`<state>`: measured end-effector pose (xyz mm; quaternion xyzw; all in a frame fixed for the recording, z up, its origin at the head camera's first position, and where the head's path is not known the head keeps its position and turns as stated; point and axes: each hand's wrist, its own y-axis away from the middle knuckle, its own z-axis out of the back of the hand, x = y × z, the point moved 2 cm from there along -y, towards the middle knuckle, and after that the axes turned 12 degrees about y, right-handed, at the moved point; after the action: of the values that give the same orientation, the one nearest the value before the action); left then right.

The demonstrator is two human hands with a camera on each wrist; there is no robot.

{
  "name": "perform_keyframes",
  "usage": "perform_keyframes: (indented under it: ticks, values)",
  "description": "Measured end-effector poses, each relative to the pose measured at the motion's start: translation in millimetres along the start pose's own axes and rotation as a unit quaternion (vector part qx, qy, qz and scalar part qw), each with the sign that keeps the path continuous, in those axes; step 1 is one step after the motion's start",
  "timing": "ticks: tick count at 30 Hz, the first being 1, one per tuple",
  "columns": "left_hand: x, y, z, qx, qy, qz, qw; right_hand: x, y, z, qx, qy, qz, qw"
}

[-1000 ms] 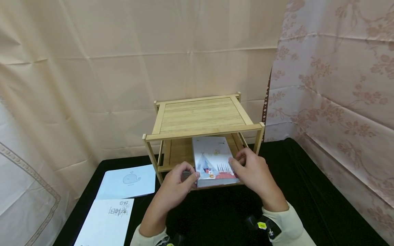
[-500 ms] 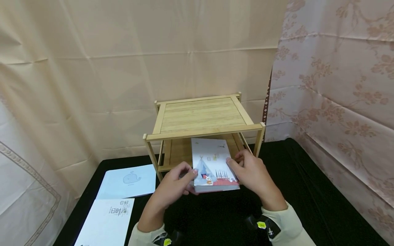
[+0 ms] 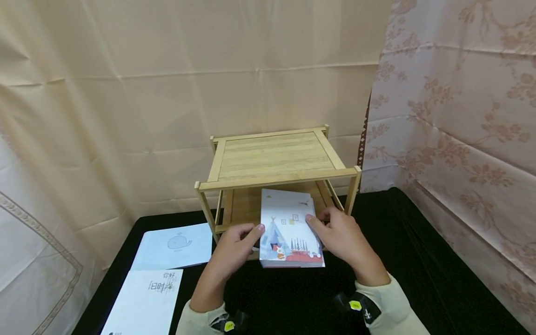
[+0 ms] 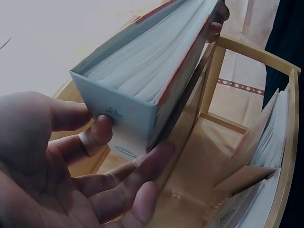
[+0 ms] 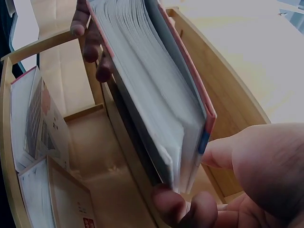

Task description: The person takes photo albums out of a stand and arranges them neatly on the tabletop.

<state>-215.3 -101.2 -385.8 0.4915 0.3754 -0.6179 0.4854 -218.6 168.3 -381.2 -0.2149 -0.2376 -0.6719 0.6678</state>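
A thick white hardcover book (image 3: 289,232), with a blue tent and a small fox on its cover, lies face up between both hands. Its near end sticks out past the front of the wooden rack (image 3: 278,179), below the top shelf. My left hand (image 3: 236,249) grips the left side, thumb at the cover's edge; in the left wrist view its fingers are at the pale blue spine (image 4: 118,114). On the opposite side my right hand (image 3: 341,235) holds the book, thumb on the cover; the right wrist view shows fingers beneath the page edges (image 5: 147,90).
A pale blue whale-print book (image 3: 177,246) and a white book (image 3: 144,302) lie on the black tabletop (image 3: 418,260) at left. More books (image 5: 42,128) stand in the rack in the right wrist view. Curtains (image 3: 259,70) hang behind.
The book has come toward me, out of the rack's lower level, and more of its cover shows. Both hands have stayed at its sides; the left now grips the edge higher up.
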Motion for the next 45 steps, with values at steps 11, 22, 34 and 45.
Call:
perform_keyframes:
  ticks: [11, 22, 34, 45]
  values:
    - [0.2, 0.6, 0.8, -0.007, 0.003, 0.005, 1.0, -0.9, 2.8, -0.4, 0.015, 0.005, 0.006, 1.0]
    - [-1.4, 2.7, 4.0, -0.018, -0.035, -0.005, 0.9992, 2.4, 4.9, -6.5, 0.021, 0.015, 0.028, 0.999]
    - [-1.6, 4.0, 8.9, -0.016, -0.071, -0.035, 0.9968, 9.7, 8.6, -10.0, 0.011, 0.002, 0.036, 0.999]
    - [8.0, 28.8, 27.4, 0.0, -0.093, -0.015, 0.9955, 21.3, 19.6, -19.1, 0.073, -0.056, 0.093, 0.991]
